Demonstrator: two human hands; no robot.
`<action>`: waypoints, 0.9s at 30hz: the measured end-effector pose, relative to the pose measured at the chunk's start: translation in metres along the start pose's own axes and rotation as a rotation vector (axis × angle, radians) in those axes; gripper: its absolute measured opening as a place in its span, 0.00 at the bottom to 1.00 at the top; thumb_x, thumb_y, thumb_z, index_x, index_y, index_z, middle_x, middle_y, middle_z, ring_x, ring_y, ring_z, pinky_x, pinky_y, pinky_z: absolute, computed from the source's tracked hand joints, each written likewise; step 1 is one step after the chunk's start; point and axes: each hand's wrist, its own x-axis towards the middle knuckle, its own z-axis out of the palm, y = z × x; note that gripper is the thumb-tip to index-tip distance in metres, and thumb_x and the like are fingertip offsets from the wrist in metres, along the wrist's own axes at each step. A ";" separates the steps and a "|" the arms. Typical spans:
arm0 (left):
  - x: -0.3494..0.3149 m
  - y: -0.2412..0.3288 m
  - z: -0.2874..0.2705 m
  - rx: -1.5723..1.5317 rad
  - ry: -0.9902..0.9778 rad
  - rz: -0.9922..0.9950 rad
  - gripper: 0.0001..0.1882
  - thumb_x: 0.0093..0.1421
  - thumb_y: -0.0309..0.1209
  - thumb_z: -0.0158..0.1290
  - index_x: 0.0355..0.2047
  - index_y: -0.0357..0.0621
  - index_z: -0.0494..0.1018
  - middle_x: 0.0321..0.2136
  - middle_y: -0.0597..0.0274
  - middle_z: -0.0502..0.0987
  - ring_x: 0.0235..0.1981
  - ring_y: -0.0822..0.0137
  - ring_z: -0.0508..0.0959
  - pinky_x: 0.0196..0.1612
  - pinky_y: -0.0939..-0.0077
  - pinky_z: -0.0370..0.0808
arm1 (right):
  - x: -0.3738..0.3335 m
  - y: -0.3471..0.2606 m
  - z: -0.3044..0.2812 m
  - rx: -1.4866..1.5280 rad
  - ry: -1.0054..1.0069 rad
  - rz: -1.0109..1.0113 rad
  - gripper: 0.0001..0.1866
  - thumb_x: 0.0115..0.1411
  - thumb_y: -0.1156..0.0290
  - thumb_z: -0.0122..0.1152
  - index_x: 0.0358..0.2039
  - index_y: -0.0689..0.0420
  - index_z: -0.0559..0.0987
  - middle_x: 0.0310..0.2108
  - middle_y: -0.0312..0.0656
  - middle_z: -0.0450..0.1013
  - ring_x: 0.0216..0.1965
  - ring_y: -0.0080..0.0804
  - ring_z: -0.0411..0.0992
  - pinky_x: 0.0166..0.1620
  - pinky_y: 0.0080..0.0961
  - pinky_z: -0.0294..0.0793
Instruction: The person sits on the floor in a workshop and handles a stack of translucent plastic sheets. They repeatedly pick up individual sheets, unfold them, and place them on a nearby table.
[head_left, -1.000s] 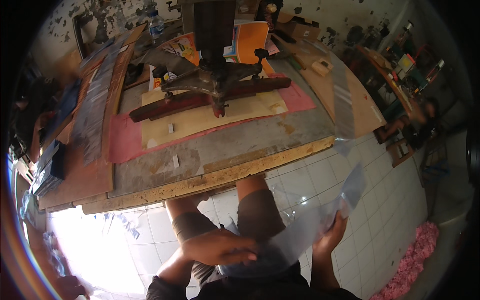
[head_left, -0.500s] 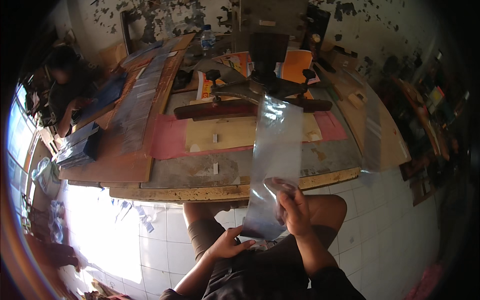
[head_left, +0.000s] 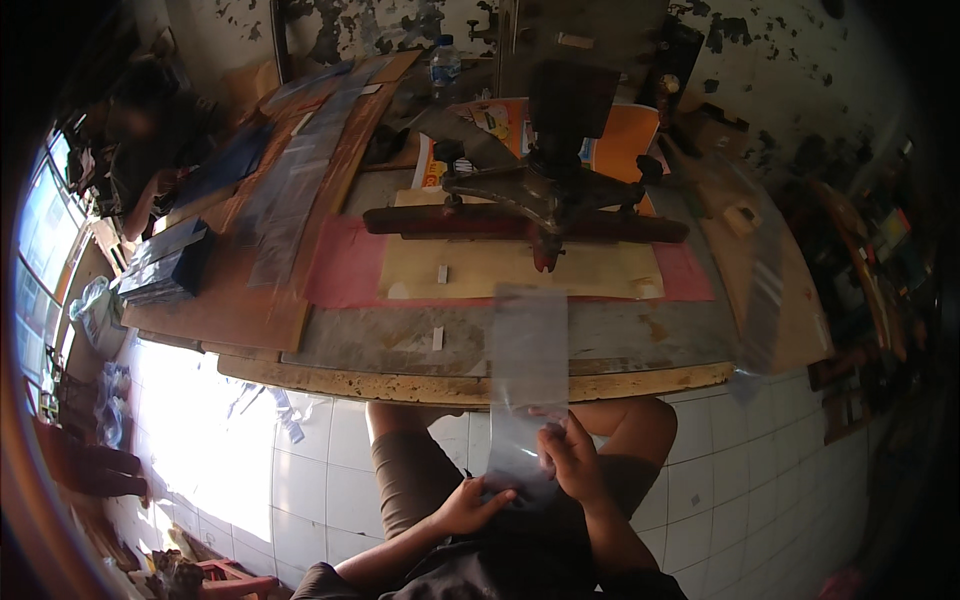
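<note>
A long, clear plastic film strip point(head_left: 530, 345) stretches from my lap out over the table's front edge. My left hand point(head_left: 475, 505) closes on its near end, thumb on top. Higher up, at the strip's right edge, my right hand point(head_left: 570, 458) grips the film with bent fingers, some of them seen through the plastic. The strip's far end lies over the grey tabletop, near a pale yellow sheet point(head_left: 560, 268) set on pink material point(head_left: 345, 262). Above that sheet is a dark metal press point(head_left: 545, 205) with a long red-brown bar.
Clear film strips point(head_left: 305, 190) lie on the brown board point(head_left: 225, 318) at left, beside a dark blue stack point(head_left: 170, 262). A person point(head_left: 150, 150) sits beyond. A water bottle point(head_left: 445, 62) stands at the back. Another brown board point(head_left: 760, 250) is at right.
The film's far end has come away from the press bar and down toward me. Both my hands still hold the strip; my right hand is slightly lower. The view has shifted a little.
</note>
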 end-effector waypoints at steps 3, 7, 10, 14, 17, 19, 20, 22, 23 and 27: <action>-0.001 -0.001 0.000 0.013 0.018 0.000 0.13 0.70 0.33 0.56 0.47 0.35 0.78 0.39 0.55 0.86 0.43 0.67 0.85 0.50 0.71 0.77 | -0.002 -0.005 -0.003 -0.153 0.049 -0.002 0.15 0.74 0.68 0.54 0.57 0.59 0.74 0.24 0.30 0.69 0.23 0.13 0.64 0.27 0.15 0.64; -0.007 0.003 0.003 0.021 0.060 -0.052 0.13 0.70 0.34 0.56 0.46 0.35 0.79 0.38 0.54 0.86 0.44 0.66 0.85 0.50 0.71 0.78 | -0.008 -0.037 -0.023 -1.026 0.245 -0.227 0.14 0.67 0.67 0.63 0.50 0.59 0.77 0.27 0.35 0.73 0.23 0.23 0.70 0.27 0.23 0.69; -0.011 0.003 0.006 0.025 0.075 -0.065 0.14 0.69 0.35 0.57 0.46 0.35 0.79 0.39 0.53 0.86 0.44 0.65 0.85 0.50 0.71 0.78 | 0.007 -0.073 -0.020 -1.147 0.414 -0.406 0.16 0.63 0.65 0.67 0.49 0.56 0.78 0.34 0.36 0.76 0.30 0.32 0.76 0.30 0.30 0.73; -0.012 0.004 0.012 0.022 0.080 -0.085 0.15 0.69 0.36 0.58 0.45 0.35 0.80 0.39 0.53 0.86 0.43 0.64 0.85 0.49 0.71 0.78 | 0.070 -0.098 -0.016 -1.264 0.317 -0.708 0.21 0.61 0.68 0.68 0.54 0.60 0.77 0.49 0.45 0.72 0.52 0.44 0.71 0.55 0.39 0.70; -0.013 -0.004 0.014 0.006 0.093 -0.070 0.15 0.69 0.37 0.58 0.45 0.35 0.80 0.39 0.54 0.86 0.42 0.64 0.86 0.49 0.70 0.78 | 0.112 -0.099 -0.020 -1.396 0.218 -0.714 0.23 0.63 0.67 0.67 0.57 0.60 0.76 0.52 0.45 0.70 0.55 0.44 0.69 0.59 0.41 0.67; -0.015 -0.010 0.017 -0.018 0.103 -0.047 0.16 0.69 0.37 0.58 0.46 0.35 0.79 0.39 0.53 0.86 0.42 0.64 0.85 0.49 0.71 0.78 | 0.130 -0.094 -0.024 -1.447 0.174 -0.672 0.23 0.63 0.66 0.66 0.56 0.60 0.77 0.51 0.45 0.70 0.54 0.43 0.69 0.58 0.41 0.68; -0.016 -0.011 0.017 -0.030 0.107 -0.035 0.16 0.69 0.37 0.58 0.46 0.35 0.79 0.38 0.53 0.86 0.42 0.64 0.85 0.49 0.71 0.78 | 0.134 -0.093 -0.025 -1.471 0.154 -0.651 0.22 0.64 0.65 0.66 0.56 0.60 0.77 0.50 0.45 0.70 0.53 0.43 0.69 0.58 0.41 0.68; -0.016 -0.005 0.018 -0.029 0.116 -0.030 0.16 0.69 0.38 0.58 0.45 0.34 0.79 0.38 0.52 0.86 0.41 0.64 0.86 0.47 0.70 0.78 | 0.136 -0.090 -0.025 -1.458 0.155 -0.631 0.21 0.63 0.65 0.67 0.54 0.60 0.78 0.49 0.44 0.70 0.52 0.41 0.70 0.57 0.41 0.68; -0.016 -0.003 0.018 -0.029 0.119 -0.027 0.17 0.69 0.38 0.58 0.45 0.34 0.79 0.37 0.52 0.86 0.41 0.64 0.86 0.47 0.70 0.78 | 0.136 -0.089 -0.025 -1.452 0.158 -0.620 0.21 0.63 0.65 0.67 0.54 0.60 0.79 0.48 0.43 0.70 0.51 0.41 0.70 0.56 0.41 0.68; -0.018 -0.023 0.020 -0.052 0.102 -0.085 0.16 0.69 0.37 0.58 0.44 0.34 0.79 0.36 0.54 0.86 0.40 0.65 0.85 0.46 0.70 0.78 | 0.135 -0.087 -0.024 -1.416 0.180 -0.660 0.20 0.61 0.65 0.68 0.51 0.59 0.80 0.46 0.41 0.71 0.48 0.40 0.70 0.54 0.39 0.68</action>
